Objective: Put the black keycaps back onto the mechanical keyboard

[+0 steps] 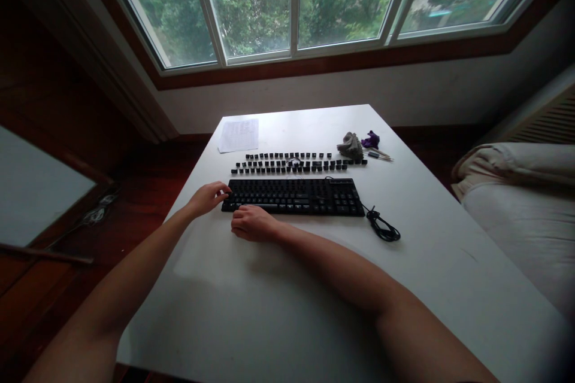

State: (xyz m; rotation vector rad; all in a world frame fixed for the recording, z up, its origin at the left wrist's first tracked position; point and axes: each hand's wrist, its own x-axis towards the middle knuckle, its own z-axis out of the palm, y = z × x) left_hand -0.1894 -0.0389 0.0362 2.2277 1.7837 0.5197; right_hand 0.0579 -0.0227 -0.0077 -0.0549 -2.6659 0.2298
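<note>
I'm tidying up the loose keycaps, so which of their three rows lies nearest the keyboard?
The front row, just beyond the far edge of the keyboard; the middle row and back row lie farther off, toward the window.

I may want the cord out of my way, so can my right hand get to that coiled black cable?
Probably yes, by swinging across: your right hand is near the left end of the keyboard, the coiled black cable beyond its right end, and nothing visible blocks the near side.
</note>
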